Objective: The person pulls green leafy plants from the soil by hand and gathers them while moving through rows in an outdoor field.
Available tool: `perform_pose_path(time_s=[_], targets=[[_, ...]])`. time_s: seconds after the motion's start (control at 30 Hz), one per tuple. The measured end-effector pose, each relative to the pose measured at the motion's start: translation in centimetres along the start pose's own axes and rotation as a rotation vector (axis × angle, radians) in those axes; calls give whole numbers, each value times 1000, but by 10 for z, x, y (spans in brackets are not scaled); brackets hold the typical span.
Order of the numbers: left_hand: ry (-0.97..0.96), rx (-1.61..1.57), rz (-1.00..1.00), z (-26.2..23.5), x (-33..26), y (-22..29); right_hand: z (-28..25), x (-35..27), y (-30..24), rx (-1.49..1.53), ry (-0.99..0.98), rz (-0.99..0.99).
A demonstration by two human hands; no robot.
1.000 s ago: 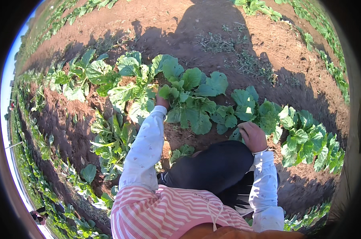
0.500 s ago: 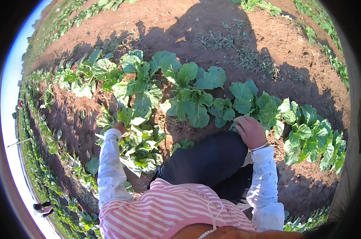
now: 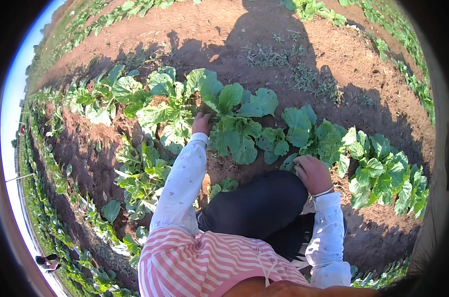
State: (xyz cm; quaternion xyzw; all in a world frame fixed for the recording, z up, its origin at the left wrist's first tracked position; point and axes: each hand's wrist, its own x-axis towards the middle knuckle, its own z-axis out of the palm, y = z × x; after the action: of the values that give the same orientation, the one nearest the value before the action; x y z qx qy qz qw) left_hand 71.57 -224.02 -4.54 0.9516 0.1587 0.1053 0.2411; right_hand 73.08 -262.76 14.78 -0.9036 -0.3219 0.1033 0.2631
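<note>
My left hand (image 3: 201, 123) reaches in among the stems between two leafy green plants. Its fingers are bent and touch the leaf bases; leaves partly cover the fingertips, so what they hold, if anything, is hidden. Right of it stands a broad-leaved plant (image 3: 232, 129) with some holes in its leaves, and to its left a paler green plant (image 3: 174, 115). My right hand (image 3: 314, 174) is curled closed beside my dark-clad knee (image 3: 264, 195), close to the low leaves (image 3: 290, 162). Whatever lies inside its fingers cannot be seen.
The plant row runs on to the right with a bushy clump (image 3: 378, 166). Another plant (image 3: 144, 173) grows left of my forearm. Brown soil (image 3: 194, 37) with small weeds (image 3: 303, 74) lies beyond, partly under my shadow. At the far lower left is another person (image 3: 47, 262).
My left hand has moved right and farther out, from the lower left plant to the stems between two plants farther along. My right hand has stayed by the knee.
</note>
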Motion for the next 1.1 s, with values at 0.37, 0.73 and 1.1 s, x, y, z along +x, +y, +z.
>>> perform_pose_path(time_s=[0.37, 0.73, 1.1], targets=[[100, 57, -56, 27, 16, -14, 8, 7, 6, 4, -67, 1], [67, -43, -111, -33, -19, -28, 14, 10, 14, 13, -91, -8], [-111, -267, -114, -6, -15, 41, 21, 11, 20, -23, -144, 2]])
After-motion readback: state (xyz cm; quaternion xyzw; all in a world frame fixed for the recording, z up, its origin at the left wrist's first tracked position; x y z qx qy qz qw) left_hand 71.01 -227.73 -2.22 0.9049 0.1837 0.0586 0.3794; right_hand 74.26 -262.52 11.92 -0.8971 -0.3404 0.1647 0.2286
